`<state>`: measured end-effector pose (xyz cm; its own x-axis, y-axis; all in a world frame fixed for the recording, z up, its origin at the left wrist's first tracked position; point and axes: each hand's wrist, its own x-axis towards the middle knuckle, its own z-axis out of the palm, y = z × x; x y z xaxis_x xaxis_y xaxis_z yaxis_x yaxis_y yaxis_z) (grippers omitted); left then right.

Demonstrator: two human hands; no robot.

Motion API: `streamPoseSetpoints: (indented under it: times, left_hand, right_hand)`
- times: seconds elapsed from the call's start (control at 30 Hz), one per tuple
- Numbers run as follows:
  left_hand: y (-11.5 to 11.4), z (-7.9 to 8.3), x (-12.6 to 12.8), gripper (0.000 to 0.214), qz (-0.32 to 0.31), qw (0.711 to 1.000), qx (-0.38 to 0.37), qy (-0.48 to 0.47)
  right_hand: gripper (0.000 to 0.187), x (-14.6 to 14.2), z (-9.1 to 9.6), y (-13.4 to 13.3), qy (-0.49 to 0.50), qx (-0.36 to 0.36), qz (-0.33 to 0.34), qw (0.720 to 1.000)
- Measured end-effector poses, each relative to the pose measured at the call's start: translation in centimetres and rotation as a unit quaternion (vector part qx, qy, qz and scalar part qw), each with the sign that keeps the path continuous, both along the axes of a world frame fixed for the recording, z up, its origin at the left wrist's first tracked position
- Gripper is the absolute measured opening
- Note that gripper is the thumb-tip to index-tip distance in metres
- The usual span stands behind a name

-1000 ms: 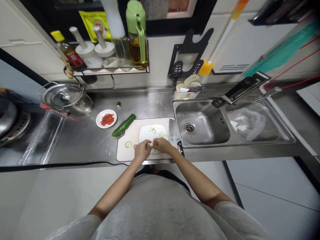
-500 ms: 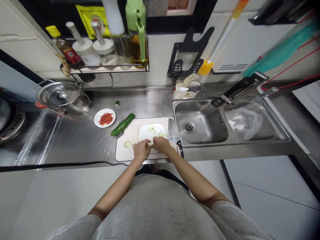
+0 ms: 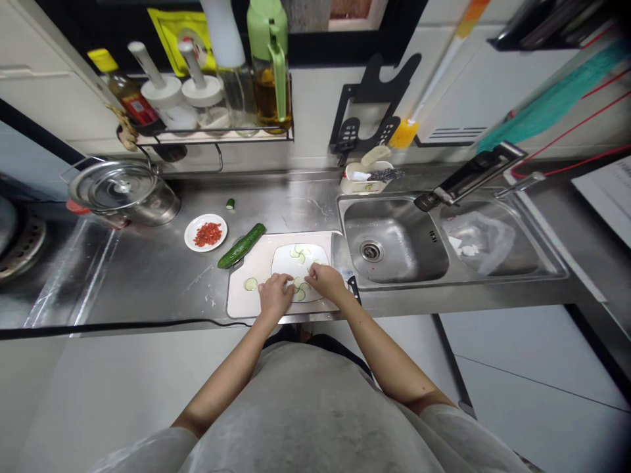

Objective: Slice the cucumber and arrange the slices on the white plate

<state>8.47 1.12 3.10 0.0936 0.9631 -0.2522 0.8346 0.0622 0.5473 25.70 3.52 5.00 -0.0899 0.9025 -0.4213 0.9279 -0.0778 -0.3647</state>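
A white plate (image 3: 284,257) with several thin cucumber slices (image 3: 298,252) sits on a pale cutting board (image 3: 241,301) at the counter's front edge. My left hand (image 3: 273,295) rests at the plate's near left edge, fingers curled at a slice. My right hand (image 3: 326,281) is over the plate's right side, fingertips pinched at a slice. More slices (image 3: 299,291) lie between the hands. One loose slice (image 3: 250,284) lies on the board to the left. A whole cucumber (image 3: 242,246) lies just off the board's far left corner.
A small dish of chopped red chili (image 3: 206,232) and a cucumber end (image 3: 229,203) lie behind. A lidded steel pot (image 3: 121,190) stands at left. A knife handle (image 3: 355,289) shows by my right wrist. The double sink (image 3: 394,240) with a tap (image 3: 463,179) is at right.
My hands have drawn slightly apart; the right hand moved right and away over the plate, and slices now show between them. The view shifted a little.
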Motion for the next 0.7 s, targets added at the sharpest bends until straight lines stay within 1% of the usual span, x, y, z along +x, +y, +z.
streamPoseSetpoints:
  times: [0.1,0.23,0.43,0.57,0.7]
  left_hand:
    - [0.1,0.4,-0.3,0.019,0.011,1.0,0.008,-0.011]
    - [0.1,0.8,-0.3,0.018,0.009,1.0,0.006,-0.012]
    - [0.3,0.2,0.6,0.016,-0.004,1.0,-0.015,0.007]
    - [0.4,-0.1,0.9,0.016,-0.013,0.999,-0.018,0.029]
    - [0.5,-0.3,1.1,0.016,-0.015,0.998,-0.019,0.056]
  right_hand:
    - [0.014,1.0,0.6,-0.6,-0.001,0.005,-0.029,1.0]
    - [0.014,1.4,1.1,-1.8,-0.009,-0.003,-0.039,0.999]
    - [0.016,0.7,1.0,-3.1,-0.017,-0.023,-0.029,0.999]
    - [0.016,0.4,0.9,-3.4,-0.025,-0.044,-0.031,0.998]
    - [0.017,0.3,0.7,-3.4,-0.041,-0.044,-0.036,0.998]
